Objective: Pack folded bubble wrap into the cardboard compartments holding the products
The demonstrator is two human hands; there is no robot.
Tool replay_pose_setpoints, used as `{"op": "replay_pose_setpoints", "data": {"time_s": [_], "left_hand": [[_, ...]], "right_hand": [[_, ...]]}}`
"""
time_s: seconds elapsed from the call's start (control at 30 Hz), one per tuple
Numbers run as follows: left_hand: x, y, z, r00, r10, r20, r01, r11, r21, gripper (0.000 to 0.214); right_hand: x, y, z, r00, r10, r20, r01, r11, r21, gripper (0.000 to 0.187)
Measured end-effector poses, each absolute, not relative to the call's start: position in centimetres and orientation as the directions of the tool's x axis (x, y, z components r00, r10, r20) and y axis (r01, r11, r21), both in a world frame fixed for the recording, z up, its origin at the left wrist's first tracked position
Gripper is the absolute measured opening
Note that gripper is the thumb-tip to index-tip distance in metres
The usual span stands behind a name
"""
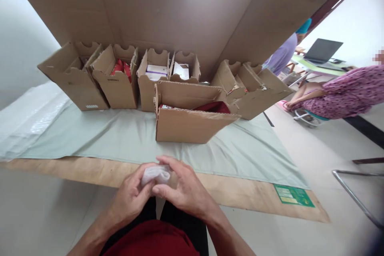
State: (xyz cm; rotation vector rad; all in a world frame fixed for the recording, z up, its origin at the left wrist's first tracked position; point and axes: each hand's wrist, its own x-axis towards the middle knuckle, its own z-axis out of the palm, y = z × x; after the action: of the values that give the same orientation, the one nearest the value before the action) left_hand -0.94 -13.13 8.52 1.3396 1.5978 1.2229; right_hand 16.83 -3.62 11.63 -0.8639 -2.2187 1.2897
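Observation:
Close to my body, at the front edge of the board, a crumpled translucent plastic bag [156, 174] is bunched between my two hands. My left hand [132, 190] is closed around its left side, with the thumb across the front. From the right, my right hand [187, 186] curls over it, fingers at the top and thumb at the lower edge. Whether anything is inside the bag I cannot tell. Just beyond my hands stands a low cardboard box [195, 128] with dark red material [213, 107] in it.
Several open cardboard bins [120, 92] line the back of the green cloth [111, 132], before a tall cardboard panel [168, 12]. Bubble wrap [33, 112] lies at left. At right are a seated person [348, 92], a laptop [323, 51] and a metal chair leg [355, 194].

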Motion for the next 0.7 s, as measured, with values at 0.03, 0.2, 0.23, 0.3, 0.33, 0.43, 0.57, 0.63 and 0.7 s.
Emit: {"op": "replay_pose_setpoints", "data": {"time_s": [0.03, 0.2, 0.23, 0.3, 0.33, 0.43, 0.57, 0.63, 0.7], "left_hand": [[-0.6, -13.0, 8.8, -0.164, 0.983, 0.081, 0.351, -0.018, 0.936, 0.026], [-0.5, -11.9, 10.1, -0.009, 0.960, 0.280, 0.584, -0.222, 0.781, 0.034], [-0.7, -11.3, 10.7, -0.001, 0.930, 0.367, 0.637, -0.282, 0.718, 0.040], [-1.1, -9.7, 12.3, -0.001, 0.835, 0.550, 0.743, -0.368, 0.560, 0.046], [-1.3, -8.5, 13.2, 0.005, 0.777, 0.629, 0.790, -0.389, 0.473, 0.046], [-1.8, -4.4, 15.8, 0.076, 0.618, 0.782, 0.886, -0.402, 0.232, 0.048], [-2.0, -0.1, 17.1, 0.148, 0.591, 0.793, 0.922, -0.373, 0.106, 0.036], [-1.8, 0.4, 16.7, 0.139, 0.604, 0.785, 0.919, -0.374, 0.125, 0.023], [-1.5, -0.1, 16.0, 0.132, 0.600, 0.789, 0.909, -0.391, 0.145, 0.017]], "right_hand": [[16.9, -3.6, 12.0, -0.714, 0.699, 0.047, 0.320, 0.385, -0.866, 0.040], [18.5, -2.7, 13.6, -0.673, 0.735, 0.084, 0.412, 0.467, -0.783, 0.011], [19.1, -2.3, 14.0, -0.665, 0.738, 0.110, 0.409, 0.484, -0.774, 0.008], [20.6, -1.5, 15.3, -0.638, 0.749, 0.180, 0.382, 0.510, -0.771, 0.004], [21.4, -1.1, 16.0, -0.608, 0.760, 0.228, 0.368, 0.524, -0.768, 0.004], [23.6, 0.2, 18.6, -0.424, 0.785, 0.452, 0.372, 0.606, -0.703, 0.009], [25.1, 2.7, 22.1, -0.090, 0.676, 0.731, 0.415, 0.693, -0.590, 0.020], [25.4, 4.3, 23.5, -0.030, 0.576, 0.817, 0.450, 0.738, -0.503, 0.023], [25.6, 5.7, 24.7, -0.085, 0.501, 0.861, 0.508, 0.765, -0.395, 0.021]]}}
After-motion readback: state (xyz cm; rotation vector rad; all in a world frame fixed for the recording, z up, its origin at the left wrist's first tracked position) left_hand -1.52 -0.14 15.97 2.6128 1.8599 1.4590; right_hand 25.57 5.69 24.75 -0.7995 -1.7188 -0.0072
